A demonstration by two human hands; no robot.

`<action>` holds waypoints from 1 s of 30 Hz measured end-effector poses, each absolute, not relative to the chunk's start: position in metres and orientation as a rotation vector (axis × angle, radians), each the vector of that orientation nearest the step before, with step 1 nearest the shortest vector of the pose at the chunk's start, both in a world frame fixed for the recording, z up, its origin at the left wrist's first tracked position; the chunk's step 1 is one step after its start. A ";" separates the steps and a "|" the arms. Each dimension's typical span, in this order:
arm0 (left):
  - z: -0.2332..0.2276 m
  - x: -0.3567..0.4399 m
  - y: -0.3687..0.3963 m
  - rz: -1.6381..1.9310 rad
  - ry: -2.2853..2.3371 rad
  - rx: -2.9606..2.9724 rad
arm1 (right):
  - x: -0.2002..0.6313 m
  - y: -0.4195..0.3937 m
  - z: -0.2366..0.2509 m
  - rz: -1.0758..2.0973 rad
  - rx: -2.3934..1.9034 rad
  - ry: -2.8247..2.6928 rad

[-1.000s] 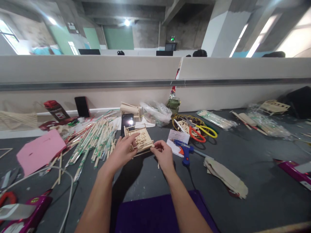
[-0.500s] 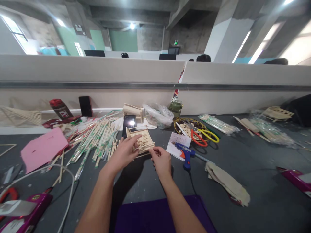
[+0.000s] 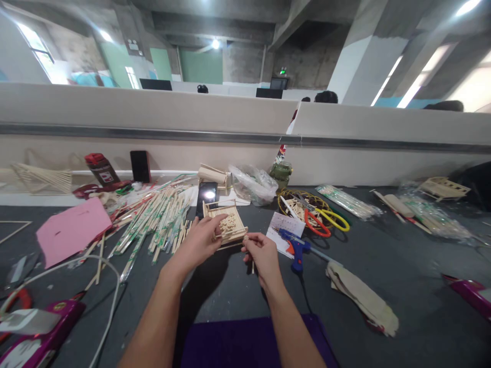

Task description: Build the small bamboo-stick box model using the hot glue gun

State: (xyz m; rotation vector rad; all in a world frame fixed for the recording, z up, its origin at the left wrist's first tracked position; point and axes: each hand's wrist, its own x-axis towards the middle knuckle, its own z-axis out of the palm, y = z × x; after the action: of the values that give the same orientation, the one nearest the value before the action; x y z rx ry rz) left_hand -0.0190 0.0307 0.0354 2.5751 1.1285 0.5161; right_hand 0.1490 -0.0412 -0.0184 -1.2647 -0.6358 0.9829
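Head view: left hand (image 3: 199,244) steadies stick frame (image 3: 226,224); right hand (image 3: 261,255) beside.

Small frame (image 3: 227,223): pale raw wood, matt. Chopstick pile (image 3: 155,220): wood in glossy printed wrappers. Glue gun (image 3: 294,245): smooth blue plastic. Desk top (image 3: 383,266): dark, matt, scuffed. Pink sheet (image 3: 72,235): matt paper.

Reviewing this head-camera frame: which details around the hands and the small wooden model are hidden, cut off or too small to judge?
- Head view: the wooden model's near left corner, covered by the left hand.
- Thin stick in the right hand: mostly hidden in the fingers.
- Phone screen: glare washes it out.
- Magenta box: cut off by the right edge.
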 end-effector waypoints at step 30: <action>0.039 -0.019 0.026 0.539 1.133 2.552 | 0.168 -0.034 -0.035 0.852 -1.294 -0.808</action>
State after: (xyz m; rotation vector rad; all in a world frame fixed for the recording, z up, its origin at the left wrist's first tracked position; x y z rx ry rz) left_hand -0.0189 0.0258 0.0388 2.5520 1.1328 0.5390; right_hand 0.1680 -0.0344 -0.0355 -1.2938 -0.8075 0.8523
